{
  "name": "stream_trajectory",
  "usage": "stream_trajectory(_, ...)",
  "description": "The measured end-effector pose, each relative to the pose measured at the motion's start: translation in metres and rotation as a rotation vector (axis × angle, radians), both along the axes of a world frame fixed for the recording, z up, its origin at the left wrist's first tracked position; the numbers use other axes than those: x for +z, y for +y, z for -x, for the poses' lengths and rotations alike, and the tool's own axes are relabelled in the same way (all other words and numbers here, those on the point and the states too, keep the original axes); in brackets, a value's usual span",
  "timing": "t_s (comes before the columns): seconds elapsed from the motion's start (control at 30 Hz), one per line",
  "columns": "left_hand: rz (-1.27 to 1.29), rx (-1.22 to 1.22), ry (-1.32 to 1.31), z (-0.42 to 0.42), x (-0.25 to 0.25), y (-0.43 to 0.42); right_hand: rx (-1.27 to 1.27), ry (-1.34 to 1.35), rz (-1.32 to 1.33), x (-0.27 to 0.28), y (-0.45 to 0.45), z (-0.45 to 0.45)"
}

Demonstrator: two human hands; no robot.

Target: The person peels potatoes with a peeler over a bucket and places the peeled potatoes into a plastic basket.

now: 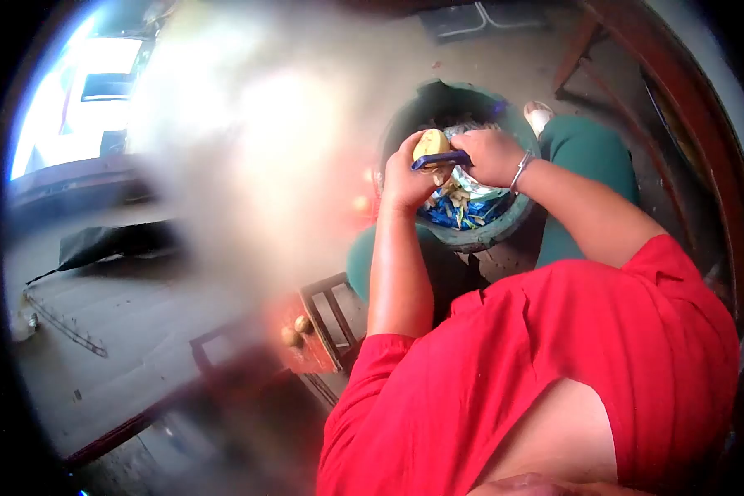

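My left hand (407, 178) is closed around a pale yellow peeled potato (431, 144), which points up between the fingers. My right hand (489, 157), with a bangle at the wrist, grips a dark blue peeler (441, 160). The peeler lies across the near side of the potato, and a thin strip of peel appears to hang below it. Both hands are above a dark green bin (479, 240) between my knees. Inside the bin are peelings (469, 217), with blue and silvery wrappers among them.
Two brownish round items, probably potatoes (292, 336), rest on a reddish wooden surface (306, 355) left of my knee. A brown wooden frame (703, 107) stands on the right. A dark object (116, 244) lies on a pale surface at left. Bright haze blurs the upper left.
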State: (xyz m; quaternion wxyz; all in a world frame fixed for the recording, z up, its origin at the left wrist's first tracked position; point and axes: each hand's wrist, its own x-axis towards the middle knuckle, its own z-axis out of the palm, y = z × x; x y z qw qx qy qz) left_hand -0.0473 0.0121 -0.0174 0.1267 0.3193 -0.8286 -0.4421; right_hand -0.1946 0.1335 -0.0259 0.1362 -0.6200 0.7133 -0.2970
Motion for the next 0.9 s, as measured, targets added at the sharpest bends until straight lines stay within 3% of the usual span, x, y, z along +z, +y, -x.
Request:
stream_trajectory(0.23, -0.048, 0.010, -0.010, 0.000, -0.006, -0.001, -0.013, 0.042, -0.027, 0.006, 0.002, -0.001)
stream_trajectory(0.3, -0.156, -0.016, 0.029, -0.001, -0.006, -0.003, -0.141, -0.047, -0.074, -0.003, -0.003, 0.003)
stream_trajectory(0.33, -0.131, -0.039, -0.115, -0.001, 0.003, -0.002, -0.174, -0.087, -0.015, -0.011, -0.006, 0.009)
stream_trajectory(0.43, -0.115, 0.033, -0.022, -0.001, 0.000, 0.004, -0.222, -0.156, 0.013, -0.001, -0.005, 0.015)
stream_trajectory(0.63, -0.126, 0.020, 0.047, -0.001, 0.000, 0.003, -0.028, -0.016, 0.008, 0.010, 0.005, -0.002)
stream_trajectory(0.9, -0.110, -0.019, -0.043, 0.001, 0.000, 0.001, -0.119, -0.032, -0.026, -0.005, -0.001, -0.003)
